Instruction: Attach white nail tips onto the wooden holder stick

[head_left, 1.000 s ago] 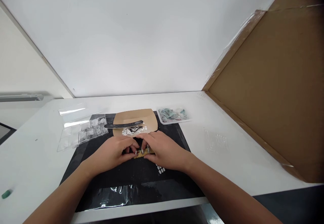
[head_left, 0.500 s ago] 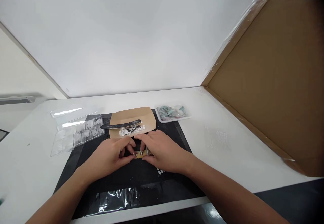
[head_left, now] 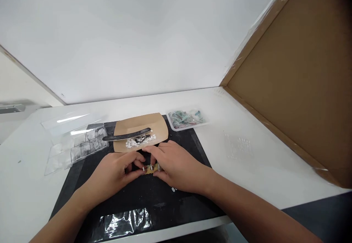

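Both of my hands meet over a black mat. My left hand and my right hand pinch a small tan strip with little silvery nail tips standing on it. The fingers of both hands are curled round the strip. Just beyond them lies a brown paper sheet with a pile of small white nail tips and a black nail file on it. A few white tips peek out under my right wrist.
A clear compartment box with its lid open lies at the left. A small tray of greenish tips stands at the back right. A clear sticker sheet rests on the white table. A cardboard panel leans at the right. Crumpled plastic film lies near the mat's front edge.
The view has shifted, so everything sits a little lower and further left. My hands stay together on the strip, with only small finger movements.
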Demonstrator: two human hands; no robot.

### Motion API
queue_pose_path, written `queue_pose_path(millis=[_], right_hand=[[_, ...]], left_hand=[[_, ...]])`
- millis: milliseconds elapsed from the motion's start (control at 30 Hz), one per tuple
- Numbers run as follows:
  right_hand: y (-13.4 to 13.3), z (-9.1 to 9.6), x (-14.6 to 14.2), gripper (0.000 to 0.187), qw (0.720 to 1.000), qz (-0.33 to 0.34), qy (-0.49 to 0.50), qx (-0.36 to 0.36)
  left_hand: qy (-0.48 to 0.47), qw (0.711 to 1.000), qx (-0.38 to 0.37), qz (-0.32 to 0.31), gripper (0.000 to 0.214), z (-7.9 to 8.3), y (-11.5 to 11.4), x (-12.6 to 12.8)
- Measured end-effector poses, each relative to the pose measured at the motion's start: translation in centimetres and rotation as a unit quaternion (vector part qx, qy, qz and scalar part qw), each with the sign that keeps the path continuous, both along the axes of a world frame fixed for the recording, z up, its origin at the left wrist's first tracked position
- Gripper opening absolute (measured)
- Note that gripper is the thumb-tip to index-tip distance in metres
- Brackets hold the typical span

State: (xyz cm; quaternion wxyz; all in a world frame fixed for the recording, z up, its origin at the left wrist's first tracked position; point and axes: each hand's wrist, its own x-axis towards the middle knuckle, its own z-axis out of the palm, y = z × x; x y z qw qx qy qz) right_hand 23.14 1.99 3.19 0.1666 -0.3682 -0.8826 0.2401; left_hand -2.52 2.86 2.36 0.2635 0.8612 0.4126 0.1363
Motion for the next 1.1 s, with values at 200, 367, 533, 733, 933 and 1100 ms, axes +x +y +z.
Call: queue_pose_path(millis=[200,367,533,733,933,1100], right_hand=[[-0.1,0.2,0.0,0.059,1.0,0.001,-0.008,-0.008],[-0.1,0.4,0.1,0.072,1.0,0.004,-0.02,-0.021],[-0.1,0.2,0.2,0.071,1.0,0.003,-0.016,-0.02],[-0.2,0.1,0.3,0.069,0.999,0.024,-0.028,0.002],[0.1,0.8,0.7,0.075,0.999,0.037,-0.04,-0.002],[0.5,1.1,1.0,0.076,0.999,0.039,-0.005,0.003]], left_hand=[[0.006,1.0,0.006,-0.007,0.015,0.1,-0.1,0.0],[0.007,0.999,0.024,-0.022,0.017,0.1,-0.1,-0.5],[0.02,0.997,0.064,-0.035,0.016,0.2,0.0,-1.1],[-0.039,0.985,0.151,-0.079,0.01,1.9,0.4,-1.3],[-0.071,0.93,0.359,0.038,0.003,2.7,1.6,-2.8],[0.051,0.902,0.381,0.197,0.024,2.1,3.5,-5.7]])
